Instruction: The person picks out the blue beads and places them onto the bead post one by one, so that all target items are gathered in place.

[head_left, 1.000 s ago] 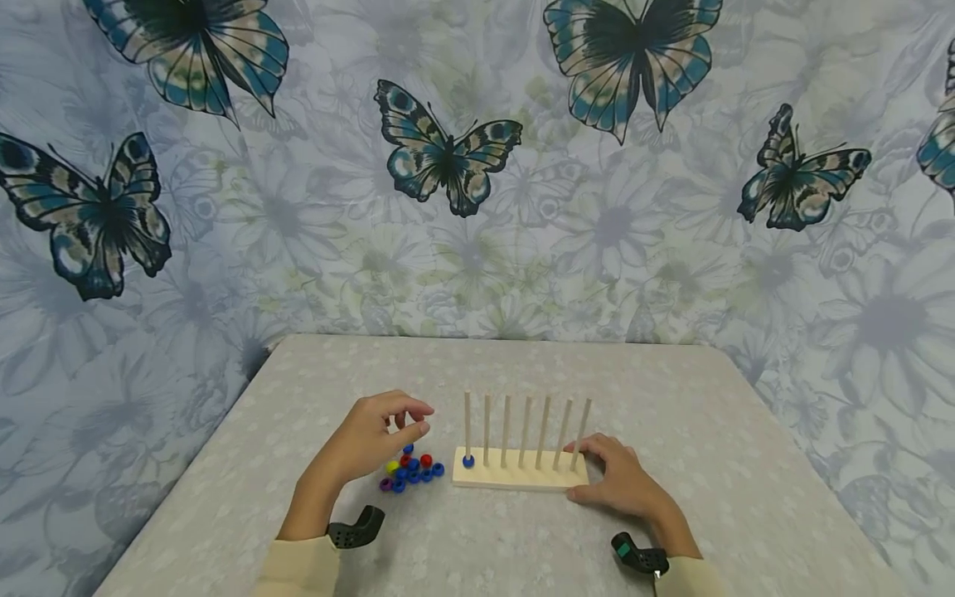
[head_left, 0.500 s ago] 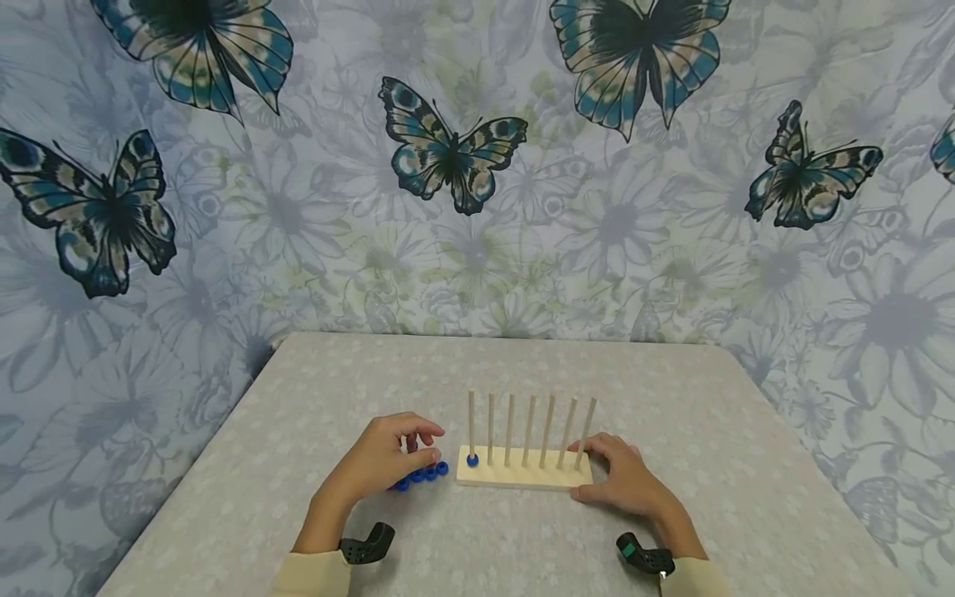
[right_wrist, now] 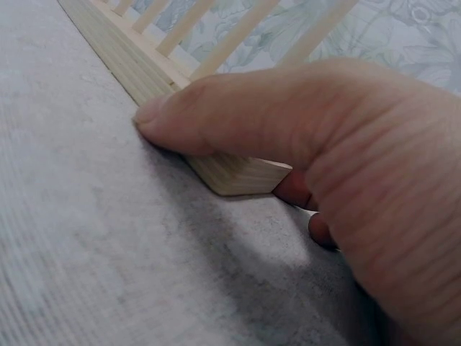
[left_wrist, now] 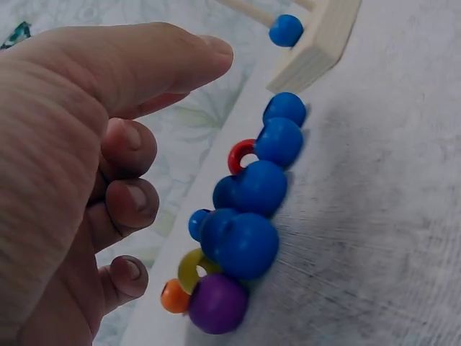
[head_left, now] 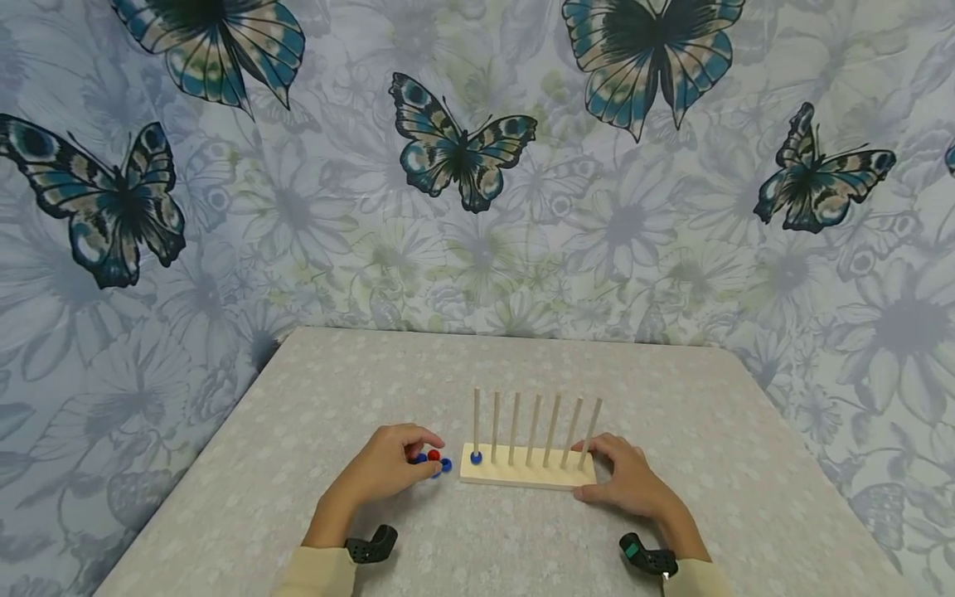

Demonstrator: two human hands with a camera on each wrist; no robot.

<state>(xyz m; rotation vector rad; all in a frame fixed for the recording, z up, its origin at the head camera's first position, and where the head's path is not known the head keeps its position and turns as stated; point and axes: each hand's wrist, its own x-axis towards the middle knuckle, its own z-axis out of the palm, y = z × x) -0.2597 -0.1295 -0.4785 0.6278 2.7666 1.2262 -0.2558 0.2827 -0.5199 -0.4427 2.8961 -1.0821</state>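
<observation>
My left hand (head_left: 391, 460) hovers beside a cluster of round beads, thumb and fingers apart and holding nothing. In the left wrist view the cluster shows several blue beads (left_wrist: 261, 187), a red bead (left_wrist: 241, 155), a yellow bead (left_wrist: 191, 269), an orange bead (left_wrist: 173, 296) and a purple bead (left_wrist: 218, 303). In the head view the hand hides part of the cluster. To the right lies a pale wooden base (head_left: 522, 475) with several upright pegs (head_left: 513, 427). One blue bead (head_left: 476, 458) sits low on the leftmost peg. My right hand (head_left: 622, 474) grips the base's right end between thumb and fingers.
The table (head_left: 358, 373) has a light patterned cloth. Behind it hangs a butterfly-print backdrop (head_left: 477, 274). Dark devices are strapped at the left wrist (head_left: 373, 546) and right wrist (head_left: 647, 555).
My left hand has come down and right toward the beads, covering more of them. The right hand keeps its grip on the base. The head view has shifted slightly.
</observation>
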